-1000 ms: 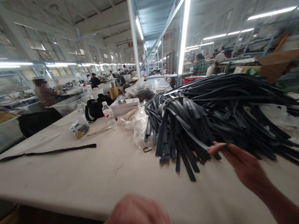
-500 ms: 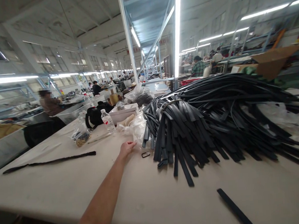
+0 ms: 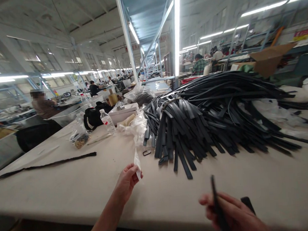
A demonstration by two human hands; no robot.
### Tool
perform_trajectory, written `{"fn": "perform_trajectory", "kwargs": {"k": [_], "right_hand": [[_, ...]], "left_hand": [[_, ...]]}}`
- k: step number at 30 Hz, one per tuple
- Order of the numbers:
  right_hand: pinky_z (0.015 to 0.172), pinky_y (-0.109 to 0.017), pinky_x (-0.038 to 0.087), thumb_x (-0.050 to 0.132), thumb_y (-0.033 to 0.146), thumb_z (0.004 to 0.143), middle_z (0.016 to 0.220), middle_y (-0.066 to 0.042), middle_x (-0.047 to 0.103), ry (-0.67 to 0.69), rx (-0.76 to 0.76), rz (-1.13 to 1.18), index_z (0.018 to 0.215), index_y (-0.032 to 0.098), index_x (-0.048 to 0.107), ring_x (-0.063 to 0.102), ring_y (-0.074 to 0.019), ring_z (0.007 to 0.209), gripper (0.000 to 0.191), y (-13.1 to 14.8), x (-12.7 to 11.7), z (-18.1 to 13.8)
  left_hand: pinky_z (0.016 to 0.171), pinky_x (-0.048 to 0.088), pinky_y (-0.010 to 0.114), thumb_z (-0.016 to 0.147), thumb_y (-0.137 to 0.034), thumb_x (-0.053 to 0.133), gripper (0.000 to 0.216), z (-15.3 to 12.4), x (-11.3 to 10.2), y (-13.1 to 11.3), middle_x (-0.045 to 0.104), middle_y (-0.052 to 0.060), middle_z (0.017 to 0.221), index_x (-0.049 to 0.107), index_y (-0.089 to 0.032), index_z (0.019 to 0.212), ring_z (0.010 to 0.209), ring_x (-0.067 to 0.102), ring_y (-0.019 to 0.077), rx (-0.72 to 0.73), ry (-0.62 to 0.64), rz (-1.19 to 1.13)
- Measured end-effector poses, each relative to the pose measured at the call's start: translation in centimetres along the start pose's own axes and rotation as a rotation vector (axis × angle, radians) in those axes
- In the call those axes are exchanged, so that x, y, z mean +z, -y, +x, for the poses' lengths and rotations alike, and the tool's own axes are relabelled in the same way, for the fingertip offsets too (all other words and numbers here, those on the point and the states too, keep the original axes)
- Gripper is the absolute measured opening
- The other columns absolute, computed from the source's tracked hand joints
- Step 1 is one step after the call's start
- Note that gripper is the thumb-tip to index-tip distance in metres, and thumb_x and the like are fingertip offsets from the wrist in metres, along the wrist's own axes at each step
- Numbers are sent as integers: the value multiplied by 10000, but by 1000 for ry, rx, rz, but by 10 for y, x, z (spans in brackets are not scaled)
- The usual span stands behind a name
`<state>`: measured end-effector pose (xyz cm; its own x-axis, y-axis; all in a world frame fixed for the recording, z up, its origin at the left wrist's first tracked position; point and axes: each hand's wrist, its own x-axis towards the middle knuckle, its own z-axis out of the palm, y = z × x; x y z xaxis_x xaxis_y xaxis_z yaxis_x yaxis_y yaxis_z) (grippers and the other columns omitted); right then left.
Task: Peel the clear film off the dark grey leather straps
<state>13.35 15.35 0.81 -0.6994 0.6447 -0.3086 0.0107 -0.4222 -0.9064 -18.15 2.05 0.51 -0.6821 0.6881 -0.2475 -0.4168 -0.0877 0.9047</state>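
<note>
Two hands are seen over the table [image 3: 69,193]: white plastic [image 3: 137,163] is pinched between thumb and fingers of the left hand [image 3: 127,180], its far end stretched up toward the crumpled bag [image 3: 140,125] beside the pile of dark strips [image 3: 181,124]. One loose dark strip [image 3: 215,195] is held, tilted up, in the curled, blurred fingers of the right hand [image 3: 233,210], nearer the table's front edge than the pile.

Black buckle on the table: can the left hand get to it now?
Likely yes: the buckle lies uncovered on the table, a little beyond the left hand, with the straps beside it. But that hand pinches white plastic, which it would probably have to let go first.
</note>
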Motion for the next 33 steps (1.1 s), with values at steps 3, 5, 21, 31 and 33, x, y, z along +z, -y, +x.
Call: {"fn": "perform_trajectory", "kwargs": {"k": [3, 5, 21, 31, 33], "right_hand": [[797, -301, 520, 646, 464, 871, 1078, -119, 709, 309, 86, 33, 1099, 175, 736, 644, -224, 992, 379, 4, 54, 27], [868, -332, 517, 663, 460, 861, 1154, -127, 690, 428, 89, 48, 1103, 175, 735, 615, -246, 1105, 380, 7, 87, 48], [716, -293, 402, 612, 312, 836, 759, -19, 658, 322, -437, -413, 805, 171, 752, 560, -166, 741, 201, 12, 144, 90], [682, -289, 530, 548, 390, 899, 945, -56, 669, 279, -507, -383, 882, 186, 701, 634, -182, 808, 255, 9, 135, 87], [610, -265, 537, 518, 432, 924, 906, -55, 676, 237, -465, -343, 921, 180, 674, 648, -164, 729, 296, 6, 125, 81]], "left_hand": [[659, 533, 250, 650, -346, 835, 286, -25, 4, 15, 596, -55, 623, 618, -177, 729, 555, 568, 87, -24, 23, -36], [639, 524, 246, 656, -353, 836, 284, -37, 8, 21, 604, -43, 629, 625, -172, 718, 561, 564, 92, -43, 43, -45], [513, 399, 234, 644, -341, 802, 203, -64, 11, 19, 612, -6, 506, 737, -150, 663, 464, 509, 108, -119, 259, 319], [691, 485, 281, 726, -381, 760, 253, -62, 16, 25, 724, 67, 625, 761, -149, 624, 639, 623, 176, -69, 241, 268], [688, 486, 269, 719, -446, 769, 332, -59, 16, 26, 687, 46, 586, 718, -151, 576, 610, 593, 153, -36, 201, 177]]}}
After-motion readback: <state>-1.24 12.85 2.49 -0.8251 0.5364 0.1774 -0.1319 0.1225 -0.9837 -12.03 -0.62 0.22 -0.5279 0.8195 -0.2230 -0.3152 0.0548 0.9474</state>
